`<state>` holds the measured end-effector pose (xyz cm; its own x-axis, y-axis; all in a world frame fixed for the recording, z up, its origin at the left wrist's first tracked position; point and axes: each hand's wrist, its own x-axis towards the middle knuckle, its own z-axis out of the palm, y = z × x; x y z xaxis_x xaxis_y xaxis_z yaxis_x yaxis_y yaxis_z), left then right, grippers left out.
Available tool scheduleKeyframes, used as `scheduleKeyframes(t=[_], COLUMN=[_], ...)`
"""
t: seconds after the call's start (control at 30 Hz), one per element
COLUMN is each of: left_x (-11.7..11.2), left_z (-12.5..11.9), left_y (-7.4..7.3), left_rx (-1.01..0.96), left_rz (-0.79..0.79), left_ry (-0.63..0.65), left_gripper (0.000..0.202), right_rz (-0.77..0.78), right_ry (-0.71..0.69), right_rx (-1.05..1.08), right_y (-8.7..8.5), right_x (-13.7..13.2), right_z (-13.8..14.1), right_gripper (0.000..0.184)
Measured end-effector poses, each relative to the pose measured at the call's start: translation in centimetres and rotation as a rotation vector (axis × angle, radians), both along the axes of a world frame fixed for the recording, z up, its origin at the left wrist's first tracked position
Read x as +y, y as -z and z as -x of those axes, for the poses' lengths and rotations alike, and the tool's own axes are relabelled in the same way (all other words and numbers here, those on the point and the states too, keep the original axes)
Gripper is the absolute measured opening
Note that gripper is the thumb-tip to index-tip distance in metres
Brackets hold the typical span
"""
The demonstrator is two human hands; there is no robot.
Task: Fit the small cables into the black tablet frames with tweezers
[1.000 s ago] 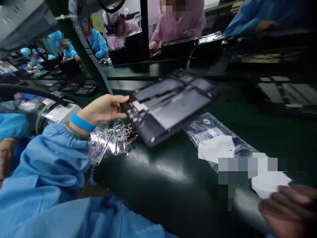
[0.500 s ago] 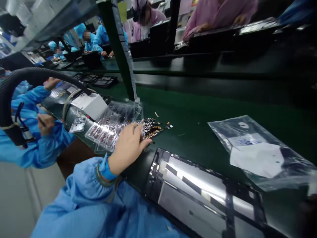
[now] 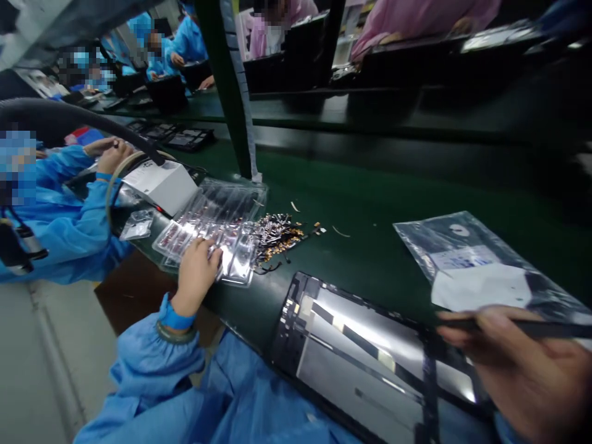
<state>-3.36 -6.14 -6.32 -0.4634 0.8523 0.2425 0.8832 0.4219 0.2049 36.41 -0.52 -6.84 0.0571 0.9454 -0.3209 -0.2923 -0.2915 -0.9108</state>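
Note:
My left hand (image 3: 197, 271) rests with curled fingers on clear plastic trays (image 3: 217, 231) of small parts at the near left edge of the green belt. A pile of tiny gold and black parts (image 3: 277, 233) lies just right of the trays. A dark open tablet chassis (image 3: 365, 361) lies flat in front of me. My right hand (image 3: 522, 373) is at the lower right, blurred, closed round a thin dark rod-like tool (image 3: 527, 327) above the chassis.
A clear bag with white paper (image 3: 476, 271) lies at the right. A white box (image 3: 161, 185) and a black hose (image 3: 74, 120) sit at the left. A green post (image 3: 231, 92) rises from the belt. Co-workers in blue and pink sit alongside and across.
My left hand set the chassis down in front of me, then slid left from the loose parts onto the plastic trays. My right hand has come into view holding the thin tool.

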Motion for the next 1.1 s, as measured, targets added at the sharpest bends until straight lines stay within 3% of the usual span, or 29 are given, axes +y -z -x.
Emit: scheduleKeyframes(t=[0.1, 0.17, 0.37, 0.5, 0.7, 0.9, 1.0, 1.1], left_x=[-0.2, -0.5, -1.2, -1.5, -0.9, 0.8, 1.6, 2.6], left_z=[0.5, 0.6, -0.5, -1.2, 0.4, 3.0, 1.7, -1.3], left_y=[-0.8, -1.4, -2.3, -2.9, -3.0, -3.1, -3.5, -3.6], left_rx=[-0.067, -0.106, -0.176, -0.211, -0.152, -0.044, 0.015, 0.020], left_rz=[-0.037, -0.064, -0.203, -0.144, -0.192, -0.047, -0.144, -0.164], left_ry=[0.014, 0.014, -0.036, 0.005, 0.032, 0.125, 0.209, 0.432], left_gripper=[0.027, 0.025, 0.020, 0.019, 0.024, 0.040, 0.039, 0.029], right_rz=[-0.038, -0.063, -0.160, -0.214, -0.220, -0.263, -0.407, -0.541], right_ry=[0.000, -0.048, -0.179, -0.205, -0.196, -0.216, -0.237, -0.188], right_rx=[-0.123, -0.174, -0.350, -0.483, -0.530, -0.619, -0.788, -0.940], right_y=[-2.3, -2.7, -0.8, -0.4, -0.4, 0.2, 0.2, 0.0], right_x=[0.4, 0.6, 1.3, 1.2, 0.8, 0.6, 0.5, 0.4], right_z=[3.2, 4.7, 5.6, 5.4, 5.0, 4.7, 4.7, 4.7], right_gripper=[0.038, 0.039, 0.040, 0.036, 0.033, 0.030, 0.023, 0.022])
